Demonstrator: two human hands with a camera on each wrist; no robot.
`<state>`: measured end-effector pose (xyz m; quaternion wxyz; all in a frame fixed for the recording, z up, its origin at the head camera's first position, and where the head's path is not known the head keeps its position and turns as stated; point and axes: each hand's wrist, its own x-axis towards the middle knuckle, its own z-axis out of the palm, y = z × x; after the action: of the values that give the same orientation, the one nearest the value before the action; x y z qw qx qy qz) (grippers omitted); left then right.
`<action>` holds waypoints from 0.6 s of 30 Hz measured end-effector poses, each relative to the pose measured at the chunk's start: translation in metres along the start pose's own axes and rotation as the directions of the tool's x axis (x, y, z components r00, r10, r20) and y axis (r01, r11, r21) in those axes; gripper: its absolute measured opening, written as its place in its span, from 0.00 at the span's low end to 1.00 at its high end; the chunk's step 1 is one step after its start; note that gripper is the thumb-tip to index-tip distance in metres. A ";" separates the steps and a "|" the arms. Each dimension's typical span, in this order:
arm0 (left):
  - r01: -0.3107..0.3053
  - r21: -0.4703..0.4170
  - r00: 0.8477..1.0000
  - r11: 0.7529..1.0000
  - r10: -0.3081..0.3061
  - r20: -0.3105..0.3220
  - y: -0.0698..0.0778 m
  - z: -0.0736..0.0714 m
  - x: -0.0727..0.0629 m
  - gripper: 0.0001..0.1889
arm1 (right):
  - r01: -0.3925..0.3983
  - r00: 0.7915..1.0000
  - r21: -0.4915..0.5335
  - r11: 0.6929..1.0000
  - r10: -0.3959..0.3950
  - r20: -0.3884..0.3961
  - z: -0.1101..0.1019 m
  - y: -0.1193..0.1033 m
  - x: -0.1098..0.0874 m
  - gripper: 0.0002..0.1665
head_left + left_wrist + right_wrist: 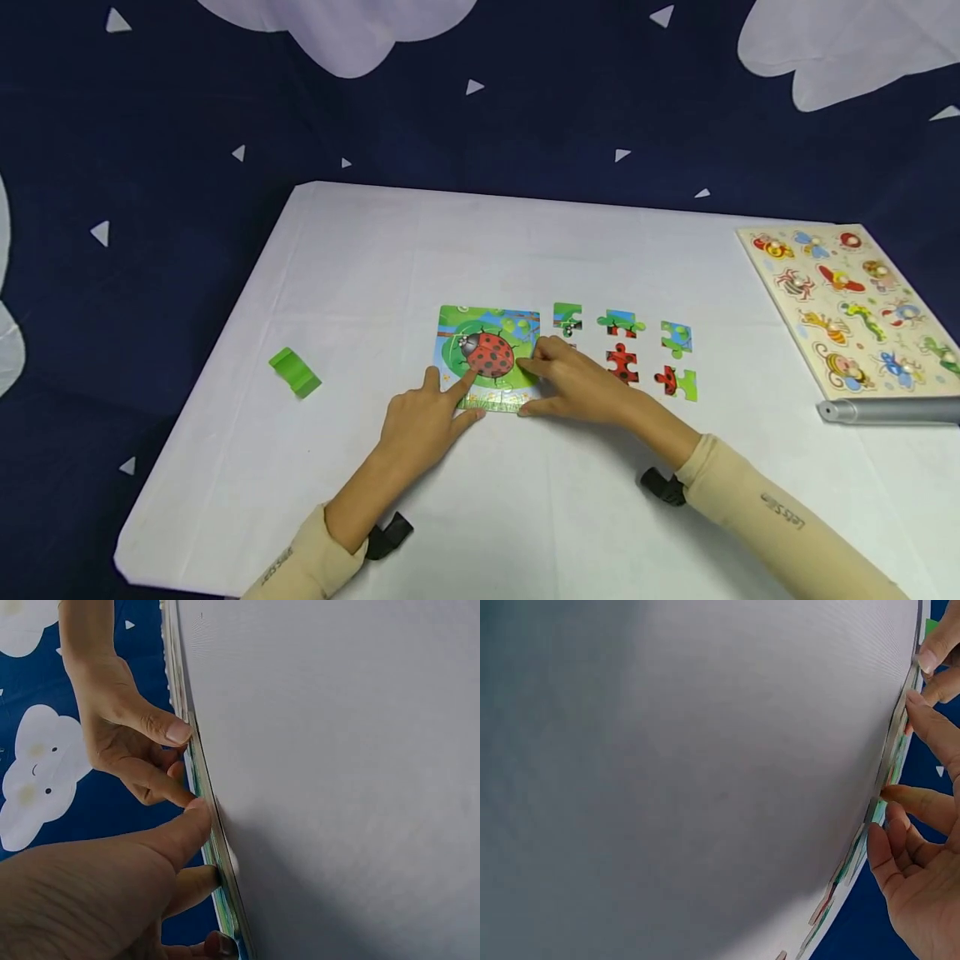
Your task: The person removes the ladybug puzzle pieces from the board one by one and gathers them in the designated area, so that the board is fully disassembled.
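A small ladybug picture puzzle board point(459, 315) lies flat on the white table between both hands. The left hand point(420, 425) extends its index finger onto the lower part of the picture, with its thumb beside the bottom edge. At the board's right side, the right hand point(581, 385) has its fingertips at the edge and its thumb by the lower right corner. Several loose jigsaw pieces, among them a red spotted piece point(622, 364) and a green-blue piece point(677, 337), lie right of the board. The right hand hides part of that group.
A wooden peg board with insect pictures point(813, 308) lies at the far right, beside a grey cylinder point(888, 411). Toward the left of the table point(360, 250) sits a bent green strip point(296, 372). Dark blue cloth with white clouds hangs behind.
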<state>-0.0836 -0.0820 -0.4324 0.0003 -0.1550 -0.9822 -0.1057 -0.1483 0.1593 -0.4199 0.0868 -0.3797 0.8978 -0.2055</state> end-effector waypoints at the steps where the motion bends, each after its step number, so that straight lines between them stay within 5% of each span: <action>1: -0.006 0.005 1.000 1.000 0.006 -0.009 0.000 0.000 0.000 0.29 | 0.002 1.000 0.001 1.000 -0.002 -0.003 0.000 0.000 0.000 0.40; 8: -0.014 0.021 0.999 1.000 0.014 -0.034 -0.001 0.003 0.000 0.28 | 0.030 0.999 0.043 0.999 -0.029 -0.016 0.003 0.000 0.002 0.40; 18: 0.012 -0.007 1.000 1.000 -0.011 0.006 -0.001 0.000 0.002 0.28 | -0.013 0.995 0.061 0.998 0.019 -0.096 0.006 -0.006 0.001 0.39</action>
<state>-0.0860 -0.0818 -0.4325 -0.0039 -0.1497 -0.9827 -0.1087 -0.1431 0.1529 -0.4224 0.0566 -0.3593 0.8974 -0.2498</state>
